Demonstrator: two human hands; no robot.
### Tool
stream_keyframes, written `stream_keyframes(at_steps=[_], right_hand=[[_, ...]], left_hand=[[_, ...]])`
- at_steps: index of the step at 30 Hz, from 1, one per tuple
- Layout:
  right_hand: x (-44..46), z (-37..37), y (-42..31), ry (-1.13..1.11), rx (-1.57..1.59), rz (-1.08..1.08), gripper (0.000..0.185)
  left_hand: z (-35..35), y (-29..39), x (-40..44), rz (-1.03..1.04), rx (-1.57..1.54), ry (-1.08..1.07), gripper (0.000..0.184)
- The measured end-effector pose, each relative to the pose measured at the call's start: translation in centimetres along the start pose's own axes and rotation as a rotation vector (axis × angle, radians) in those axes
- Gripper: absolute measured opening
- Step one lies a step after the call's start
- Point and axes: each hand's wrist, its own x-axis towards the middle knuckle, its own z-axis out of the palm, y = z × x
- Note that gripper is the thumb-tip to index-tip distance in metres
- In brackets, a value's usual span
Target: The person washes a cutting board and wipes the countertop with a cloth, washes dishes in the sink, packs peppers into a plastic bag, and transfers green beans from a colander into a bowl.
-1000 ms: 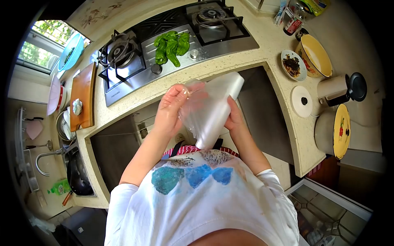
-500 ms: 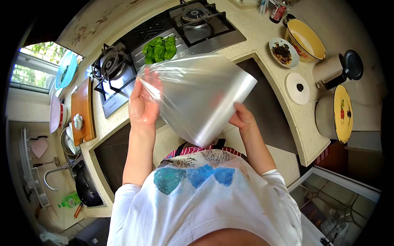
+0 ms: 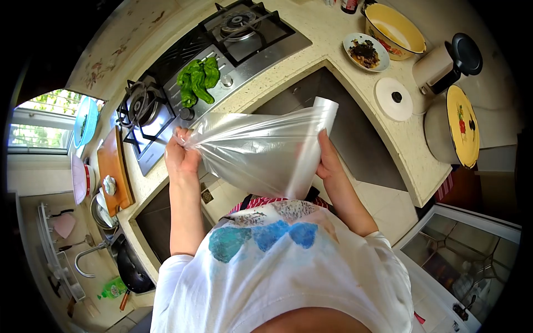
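Observation:
A roll of clear plastic bags (image 3: 313,147) hangs upright and slightly tilted in front of my body. My right hand (image 3: 328,158) grips the roll from its right side, with some fingers hidden behind it. The loose film (image 3: 250,147) stretches leftward from the roll, gathered into creases at its left end. There my left hand (image 3: 183,152) is closed around the bunched plastic. Just beyond the film, several green peppers (image 3: 197,82) lie on the stove (image 3: 244,72).
To the left are a wooden cutting board (image 3: 114,166), a sink with a black wok (image 3: 132,266) and a blue basket (image 3: 85,122). A plate of food (image 3: 366,53), yellow basin (image 3: 395,30), white lid (image 3: 393,99) and lidded pot (image 3: 438,130) stand right.
My left hand has moved left and down, closing on the film, which is now drawn out and bunched. The view has turned, shifting the stove leftward.

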Motion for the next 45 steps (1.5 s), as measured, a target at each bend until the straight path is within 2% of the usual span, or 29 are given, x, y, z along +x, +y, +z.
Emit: stream_keyframes(at_steps=[1,6,8,11,13,14,16,18,20,21,23,24,26,27,29,30,31,32,33,34,35,36,38,40,42,43,45], right_hand=[[-0.2,0.5,-0.1,0.119,0.001,-0.008,0.067],[-0.7,0.9,-0.6,0.305,-0.026,0.018,0.072],[-1.0,0.8,-0.6,0.356,-0.027,0.039,0.072],[-2.8,2.6,-2.0,0.396,0.012,0.063,0.068],[-6.0,5.9,-4.2,0.266,-0.090,-0.082,0.059],[-5.3,3.9,-3.5,0.259,-0.089,-0.079,0.059],[-3.7,-2.2,-1.6,0.001,0.054,0.028,0.044],[-4.2,-2.5,-1.8,-0.076,0.087,0.038,0.044],[-4.6,-2.5,-1.7,-0.261,-0.015,-0.045,0.044],[-4.7,-2.5,-1.4,-0.262,-0.017,-0.038,0.044],[-4.7,-2.3,0.0,0.084,-0.010,0.006,0.055],[-4.5,-2.7,0.5,0.089,-0.008,0.006,0.055],[-4.1,-2.2,0.6,0.252,-0.025,0.114,0.062],[-4.9,-1.0,0.2,0.367,-0.096,0.069,0.059],[-6.2,-3.1,-0.6,0.448,0.028,0.040,0.057],[-6.7,-4.7,-1.2,0.516,0.150,0.000,0.055],[-7.0,-6.8,-0.7,0.608,0.195,-0.089,0.054],[-7.6,-8.5,-0.2,0.557,0.349,-0.132,0.053],[-8.4,-8.2,-0.5,0.571,0.320,-0.126,0.050],[-8.8,-7.4,-1.2,0.586,0.288,-0.132,0.048],[-9.0,-5.9,-2.4,0.641,0.186,-0.177,0.047],[-9.0,-5.9,-3.7,0.523,0.151,-0.215,0.046],[-10.4,-4.9,-8.1,0.578,-0.084,-0.292,0.045],[-13.5,-3.7,-13.9,0.535,-0.615,-0.313,0.047],[-14.6,-4.7,-16.9,0.657,-1.278,-0.565,0.049],[-14.7,-5.9,-18.0,0.656,-1.281,-0.565,0.049],[-14.8,-8.4,-20.0,0.925,-1.838,-0.168,0.051]], left_hand=[[0.4,-0.4,-0.2,0.015,-0.014,0.120,0.023],[-1.2,-1.5,-0.7,0.004,0.036,0.167,0.020],[0.4,-2.2,-1.7,0.015,0.057,0.273,0.019],[-0.7,-2.0,-1.9,-0.022,0.060,0.197,0.017],[-1.0,-1.8,-2.3,-0.035,0.060,0.160,0.016],[-1.3,-1.6,-2.4,-0.038,0.138,0.157,0.015],[-1.3,-1.2,-3.1,-0.028,0.220,0.158,0.014],[-1.1,-1.7,-4.1,-0.063,0.344,0.075,0.013],[-1.5,-1.8,-3.9,-0.036,0.432,0.080,0.013],[-2.3,-1.8,-3.5,-0.033,0.490,0.086,0.012],[-3.6,-2.6,-3.2,-0.020,0.567,0.159,0.012],[-4.0,-3.4,-3.2,-0.012,0.624,0.261,0.013],[-6.0,-4.1,-3.0,-0.060,0.666,0.292,0.014],[-6.9,-4.1,-3.4,-0.083,0.705,0.267,0.014],[-11.0,-1.6,-3.2,0.193,1.001,0.527,0.015],[-14.3,1.4,-3.3,0.223,0.895,0.649,0.015],[-18.5,5.3,-4.0,0.203,0.858,0.468,0.014],[-18.1,5.8,-4.8,0.326,0.908,0.559,0.016],[-16.3,5.5,-6.1,0.368,0.870,0.533,0.018],[-15.9,5.1,-6.6,0.300,0.896,0.431,0.018],[-15.6,4.0,-6.2,0.243,0.853,0.325,0.016],[-15.0,3.0,-5.8,0.192,0.809,0.222,0.015],[-12.3,0.6,-5.3,0.111,0.859,0.185,0.012],[-10.4,-0.5,-5.0,0.063,0.927,0.189,0.010],[-9.0,-1.1,-4.7,0.033,0.937,0.058,0.009],[-8.9,-0.9,-4.4,0.015,0.921,0.019,0.008],[-6.5,-1.6,-4.6,0.028,0.897,0.018,0.008]])
